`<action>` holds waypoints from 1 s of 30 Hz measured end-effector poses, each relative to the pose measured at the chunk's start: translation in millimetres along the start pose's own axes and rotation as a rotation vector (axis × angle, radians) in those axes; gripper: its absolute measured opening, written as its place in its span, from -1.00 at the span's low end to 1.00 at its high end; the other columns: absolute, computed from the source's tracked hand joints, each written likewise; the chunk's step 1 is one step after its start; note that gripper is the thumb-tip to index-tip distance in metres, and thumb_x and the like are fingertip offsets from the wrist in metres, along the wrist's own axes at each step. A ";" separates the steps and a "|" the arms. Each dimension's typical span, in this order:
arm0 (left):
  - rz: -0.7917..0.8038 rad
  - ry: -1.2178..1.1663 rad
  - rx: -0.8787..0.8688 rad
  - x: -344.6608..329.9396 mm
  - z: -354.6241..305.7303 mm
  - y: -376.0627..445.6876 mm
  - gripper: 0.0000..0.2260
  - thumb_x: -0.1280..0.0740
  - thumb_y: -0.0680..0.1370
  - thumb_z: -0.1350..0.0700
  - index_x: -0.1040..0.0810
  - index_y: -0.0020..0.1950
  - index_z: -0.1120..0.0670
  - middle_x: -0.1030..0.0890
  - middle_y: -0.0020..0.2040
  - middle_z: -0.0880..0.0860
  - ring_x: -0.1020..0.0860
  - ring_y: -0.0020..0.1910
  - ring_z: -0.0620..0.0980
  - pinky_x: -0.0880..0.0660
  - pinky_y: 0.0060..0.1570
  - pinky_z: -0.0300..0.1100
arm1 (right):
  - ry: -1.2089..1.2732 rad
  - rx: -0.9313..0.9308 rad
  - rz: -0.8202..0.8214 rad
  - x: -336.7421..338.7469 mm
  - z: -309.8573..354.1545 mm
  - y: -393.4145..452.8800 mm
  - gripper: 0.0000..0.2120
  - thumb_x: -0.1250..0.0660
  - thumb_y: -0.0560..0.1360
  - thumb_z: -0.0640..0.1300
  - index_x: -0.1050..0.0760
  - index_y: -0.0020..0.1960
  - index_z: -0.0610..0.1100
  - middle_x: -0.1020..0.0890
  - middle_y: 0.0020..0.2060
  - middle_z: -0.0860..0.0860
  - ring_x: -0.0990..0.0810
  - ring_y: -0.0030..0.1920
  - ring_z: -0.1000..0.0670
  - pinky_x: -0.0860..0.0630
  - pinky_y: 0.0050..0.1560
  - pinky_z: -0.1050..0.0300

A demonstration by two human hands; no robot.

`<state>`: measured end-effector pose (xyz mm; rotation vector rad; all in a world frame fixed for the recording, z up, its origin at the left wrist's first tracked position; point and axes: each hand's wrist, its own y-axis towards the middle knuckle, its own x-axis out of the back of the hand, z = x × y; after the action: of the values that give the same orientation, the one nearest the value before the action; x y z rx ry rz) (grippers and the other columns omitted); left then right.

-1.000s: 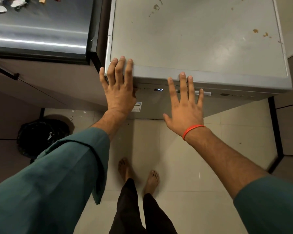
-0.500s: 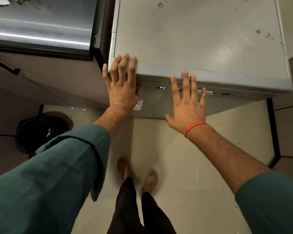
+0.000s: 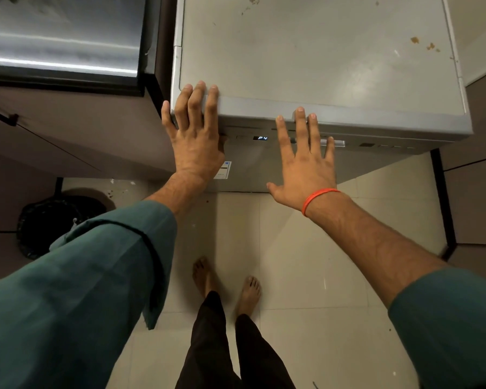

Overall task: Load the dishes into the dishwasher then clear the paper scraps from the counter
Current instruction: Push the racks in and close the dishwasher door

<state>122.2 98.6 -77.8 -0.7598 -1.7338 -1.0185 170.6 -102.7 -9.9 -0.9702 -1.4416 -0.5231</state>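
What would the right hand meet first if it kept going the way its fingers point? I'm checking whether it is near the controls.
The right hand lies open against the dishwasher front. Its fingers would meet the overhanging front edge of the top first, which the middle fingertip seems to touch.

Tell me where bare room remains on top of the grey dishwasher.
The grey dishwasher top is bare between the left hand at its front-left corner and the brown stains near its right edge. The front edge is crowded by both hands, including the right hand.
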 end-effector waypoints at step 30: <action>0.591 -0.260 0.229 73.3 -58.8 -71.3 -0.22 -0.41 0.54 0.11 -0.06 0.66 -0.03 0.13 0.67 0.11 -0.19 0.59 0.24 -0.32 0.46 0.10 | 0.579 0.015 0.244 -21.5 -54.0 -43.3 -0.12 -0.36 0.48 0.24 0.04 0.64 0.15 0.08 0.64 -0.07 0.01 0.63 -0.13 0.06 0.57 -0.17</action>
<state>61.0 17.0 -18.6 -1.1970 -1.6479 -0.3253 164.6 -174.8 -12.9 -0.8735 -0.7980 -0.5532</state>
